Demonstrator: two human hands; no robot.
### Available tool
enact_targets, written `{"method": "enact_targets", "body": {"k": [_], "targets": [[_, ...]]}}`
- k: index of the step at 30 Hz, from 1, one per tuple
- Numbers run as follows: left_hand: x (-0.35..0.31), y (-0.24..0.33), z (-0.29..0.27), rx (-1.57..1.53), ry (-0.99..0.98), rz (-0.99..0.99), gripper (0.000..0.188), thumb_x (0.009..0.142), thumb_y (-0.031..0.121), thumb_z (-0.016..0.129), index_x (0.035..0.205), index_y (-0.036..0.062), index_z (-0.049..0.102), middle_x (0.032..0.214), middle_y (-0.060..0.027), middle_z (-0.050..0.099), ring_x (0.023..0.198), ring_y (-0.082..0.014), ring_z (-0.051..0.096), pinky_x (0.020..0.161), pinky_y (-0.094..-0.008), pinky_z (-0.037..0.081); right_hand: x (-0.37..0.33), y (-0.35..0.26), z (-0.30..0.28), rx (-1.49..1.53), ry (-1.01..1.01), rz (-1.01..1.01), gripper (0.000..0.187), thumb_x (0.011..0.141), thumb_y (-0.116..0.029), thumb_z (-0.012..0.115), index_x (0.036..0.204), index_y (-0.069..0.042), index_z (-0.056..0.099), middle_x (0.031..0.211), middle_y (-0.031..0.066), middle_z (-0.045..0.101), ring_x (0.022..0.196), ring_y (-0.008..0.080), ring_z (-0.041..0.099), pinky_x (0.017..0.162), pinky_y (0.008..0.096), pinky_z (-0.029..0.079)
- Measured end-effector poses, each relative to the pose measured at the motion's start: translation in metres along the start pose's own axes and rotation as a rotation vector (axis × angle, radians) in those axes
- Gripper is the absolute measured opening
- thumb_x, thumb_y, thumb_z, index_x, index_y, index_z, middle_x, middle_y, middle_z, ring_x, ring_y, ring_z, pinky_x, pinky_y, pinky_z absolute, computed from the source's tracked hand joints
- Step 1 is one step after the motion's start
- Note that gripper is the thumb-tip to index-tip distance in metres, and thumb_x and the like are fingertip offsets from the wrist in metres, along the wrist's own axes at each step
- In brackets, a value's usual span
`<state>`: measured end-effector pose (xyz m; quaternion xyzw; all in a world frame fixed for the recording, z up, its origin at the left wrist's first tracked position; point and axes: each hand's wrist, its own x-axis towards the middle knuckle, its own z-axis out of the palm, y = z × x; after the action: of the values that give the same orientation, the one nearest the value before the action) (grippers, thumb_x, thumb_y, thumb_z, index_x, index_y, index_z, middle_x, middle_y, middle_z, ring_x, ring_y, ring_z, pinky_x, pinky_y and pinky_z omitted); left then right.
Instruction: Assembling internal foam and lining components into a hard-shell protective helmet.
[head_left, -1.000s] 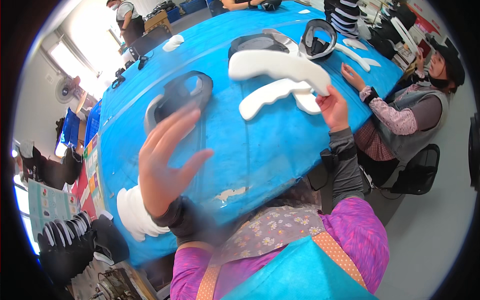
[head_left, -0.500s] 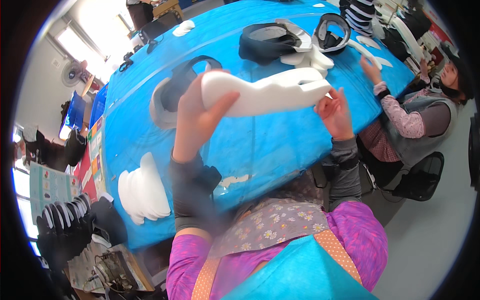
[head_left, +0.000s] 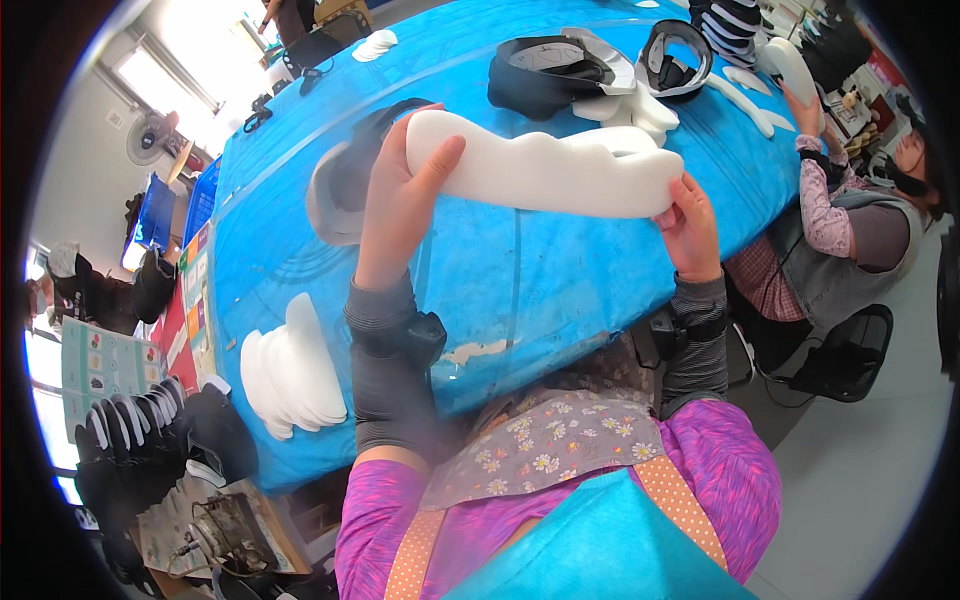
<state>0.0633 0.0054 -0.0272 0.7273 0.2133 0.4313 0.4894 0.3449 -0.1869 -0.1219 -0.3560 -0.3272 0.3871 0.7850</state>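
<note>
White foam-looking strip [head_left: 540, 175] is stretched between both hands now, wavy edge facing away from the body. Left hand [head_left: 398, 195] has its left end, thumb pressed on the near face, the other fingers mostly out of sight behind it. A second ago that hand was spread and holding nothing, so that's the big change. Right hand [head_left: 690, 225] pinches the other end between thumb and fingers, same end it had before. Near the right hand there's a gap with more white behind it; can't tell if that's a second piece.

Just beyond the left hand, partly covered by it, sits a blurry black-and-grey ring [head_left: 335, 190]. Closer to the body, left of the left forearm, is a fanned white stack [head_left: 290, 375] on the blue table cover [head_left: 550, 270].

Further out past the right hand: some white pieces [head_left: 640, 110], a black-and-white cap-shaped thing [head_left: 540, 75] and an upright dark ring [head_left: 675, 60]. Off to the right hand's right, a co-worker [head_left: 840, 215] now has the hand that was low by the table up on a curved white piece [head_left: 790, 65].
</note>
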Motion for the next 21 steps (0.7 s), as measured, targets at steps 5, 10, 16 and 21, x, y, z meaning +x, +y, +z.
{"method": "enact_targets", "body": {"k": [5,10,16,21], "targets": [[-0.001,0.002,0.0,0.003,-0.023,-0.005,0.046,0.094,0.029,0.073,0.129,0.0034,0.058,0.11,-0.0082,0.065,0.099,-0.016,0.063,0.085,-0.0298,0.052,-0.003,0.008,-0.004,-0.108,0.053,0.02,0.026,0.1,-0.021,0.064,0.116,-0.001,0.063,0.081,-0.0032,0.059,0.065,0.0046,0.044,0.059,0.0215,0.035],[-0.001,0.0,0.002,0.086,-0.008,0.066,0.049,0.092,0.028,0.075,0.131,0.0034,0.058,0.105,-0.009,0.07,0.094,-0.0158,0.066,0.081,-0.0294,0.053,-0.006,0.012,-0.01,-0.256,0.047,0.065,0.029,0.097,-0.022,0.069,0.116,-0.001,0.063,0.085,-0.0029,0.061,0.065,0.0043,0.044,0.058,0.0216,0.036],[0.0,-0.007,-0.004,0.206,0.11,0.064,0.05,0.092,0.023,0.076,0.134,0.004,0.057,0.089,-0.0101,0.076,0.081,-0.0128,0.07,0.074,-0.0259,0.053,0.005,0.001,-0.02,-0.108,0.408,-0.224,0.02,0.1,-0.023,0.065,0.105,-0.004,0.064,0.079,-0.0031,0.057,0.064,0.0045,0.045,0.059,0.0218,0.038],[-0.008,0.014,-0.009,0.271,0.096,0.1,0.04,0.097,0.016,0.07,0.132,0.0015,0.059,0.093,-0.0115,0.076,0.084,-0.0123,0.071,0.074,-0.0234,0.055,0.009,-0.007,-0.054,-0.546,0.796,-0.571,0.028,0.103,-0.028,0.062,0.113,-0.002,0.062,0.082,-0.0012,0.059,0.066,0.0064,0.049,0.063,0.0225,0.042]]}}
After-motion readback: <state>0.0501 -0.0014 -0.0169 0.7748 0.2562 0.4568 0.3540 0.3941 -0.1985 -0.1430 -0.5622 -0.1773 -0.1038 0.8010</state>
